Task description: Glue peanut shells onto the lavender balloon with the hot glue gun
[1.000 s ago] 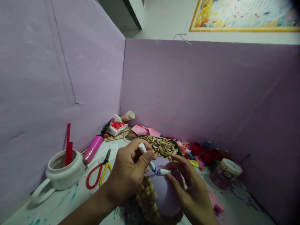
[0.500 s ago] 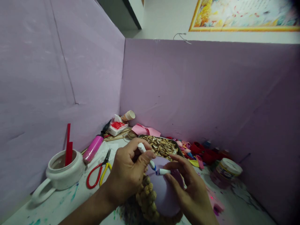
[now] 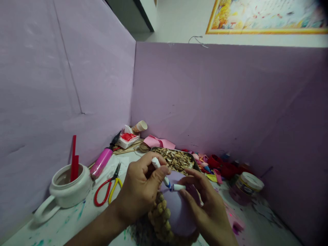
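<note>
My left hand is closed round a white marker with a blue tip, the tip resting on a lilac balloon. My right hand lies against the balloon's right side and pinches the marker's white cap between thumb and fingers. Brown shell pieces are stuck round the balloon's lower left edge.
A metal tray of nut shells stands just behind the hands. Red and yellow pliers, a pink pump and a white pot lie to the left. A lidded jar and red scraps are to the right. Purple boards wall the table.
</note>
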Action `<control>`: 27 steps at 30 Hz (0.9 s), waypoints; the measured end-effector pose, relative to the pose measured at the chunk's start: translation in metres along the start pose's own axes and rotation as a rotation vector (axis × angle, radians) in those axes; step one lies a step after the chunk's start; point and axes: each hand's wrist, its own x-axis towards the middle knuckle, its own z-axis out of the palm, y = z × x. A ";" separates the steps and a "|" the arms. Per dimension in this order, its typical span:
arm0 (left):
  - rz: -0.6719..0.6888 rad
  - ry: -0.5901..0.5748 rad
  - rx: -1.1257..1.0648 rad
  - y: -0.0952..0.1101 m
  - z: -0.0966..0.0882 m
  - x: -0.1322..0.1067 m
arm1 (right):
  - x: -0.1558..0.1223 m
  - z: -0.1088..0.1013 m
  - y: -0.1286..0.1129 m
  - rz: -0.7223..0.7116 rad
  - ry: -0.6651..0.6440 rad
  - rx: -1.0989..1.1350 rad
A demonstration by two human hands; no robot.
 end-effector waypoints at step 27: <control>0.295 -0.103 0.695 0.009 -0.017 0.000 | 0.002 -0.001 -0.005 -0.033 -0.002 -0.057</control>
